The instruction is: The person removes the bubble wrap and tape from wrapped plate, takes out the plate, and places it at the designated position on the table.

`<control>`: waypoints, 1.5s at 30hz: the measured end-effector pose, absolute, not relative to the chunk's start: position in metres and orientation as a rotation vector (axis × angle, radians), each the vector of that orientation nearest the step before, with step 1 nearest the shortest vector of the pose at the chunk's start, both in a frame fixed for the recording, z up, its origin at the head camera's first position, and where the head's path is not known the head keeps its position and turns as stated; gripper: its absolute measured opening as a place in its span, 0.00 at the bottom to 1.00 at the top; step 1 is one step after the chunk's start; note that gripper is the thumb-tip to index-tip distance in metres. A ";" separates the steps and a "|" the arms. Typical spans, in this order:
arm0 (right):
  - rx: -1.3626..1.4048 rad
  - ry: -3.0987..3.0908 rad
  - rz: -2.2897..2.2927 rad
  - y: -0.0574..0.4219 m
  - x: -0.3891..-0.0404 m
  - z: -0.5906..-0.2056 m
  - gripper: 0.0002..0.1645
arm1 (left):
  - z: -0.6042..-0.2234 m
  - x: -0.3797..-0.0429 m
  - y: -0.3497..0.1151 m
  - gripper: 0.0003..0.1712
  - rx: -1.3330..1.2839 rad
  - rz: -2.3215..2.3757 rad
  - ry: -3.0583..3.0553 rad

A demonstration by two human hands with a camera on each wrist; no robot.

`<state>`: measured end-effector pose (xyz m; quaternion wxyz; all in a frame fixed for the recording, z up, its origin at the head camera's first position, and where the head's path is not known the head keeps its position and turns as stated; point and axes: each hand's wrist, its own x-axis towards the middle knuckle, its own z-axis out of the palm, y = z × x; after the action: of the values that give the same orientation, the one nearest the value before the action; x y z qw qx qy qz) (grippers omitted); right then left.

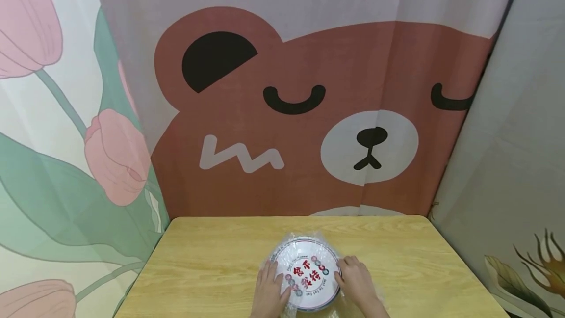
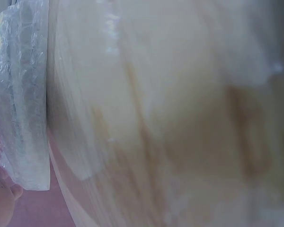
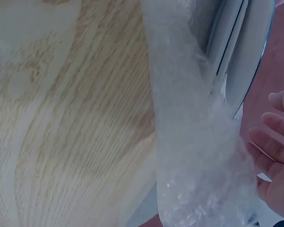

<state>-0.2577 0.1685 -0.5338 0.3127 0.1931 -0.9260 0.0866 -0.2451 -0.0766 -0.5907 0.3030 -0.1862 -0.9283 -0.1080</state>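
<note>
Head view: I am finding the plate (image 1: 314, 286) lying face up, in wrap (image 1: 289, 311), on the table (image 1: 212, 264) and between my hands. From my left hand (image 1: 269, 288) it is lying to the right; from my right hand (image 1: 356, 281), to the left. In my judgement, any coming move is turning on this flanking. The left hand is reaching farther in, its thumb lying across the rim onto the face, so it is sitting nearer the centre; the right hand is meeting only the right rim. My left fingers are lying mostly straight and apart; my right fingers are bending loosely. Being round, the plate is offering no long axis. Its red lettering (image 1: 306, 274) is standing askew, the top leaning away from me and leftward.

Left wrist view: wrap is showing at the left edge, part of a hand just beside it. From here alone I am not able to tell the grip.

Right wrist view: at least two rims (image 3: 229, 47) are showing close together, wrap partly covering their side. My right fingers are resting half-bent and spaced beside the wrap, pinching nothing that I am seeing.
</note>
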 end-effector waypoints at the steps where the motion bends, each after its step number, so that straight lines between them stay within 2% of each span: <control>1: 0.506 -2.455 0.231 0.168 -0.258 -0.534 0.11 | -0.590 -0.245 -0.077 0.21 -0.494 -0.285 -2.458; 45: 0.509 -2.589 0.186 0.145 -0.288 -0.542 0.14 | -0.588 -0.246 -0.077 0.21 -0.494 -0.289 -2.493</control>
<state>-0.2881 0.1449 -0.5420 0.2455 0.1866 -0.9488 0.0681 -0.2463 -0.0767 -0.5884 0.2876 -0.1850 -0.9335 -0.1081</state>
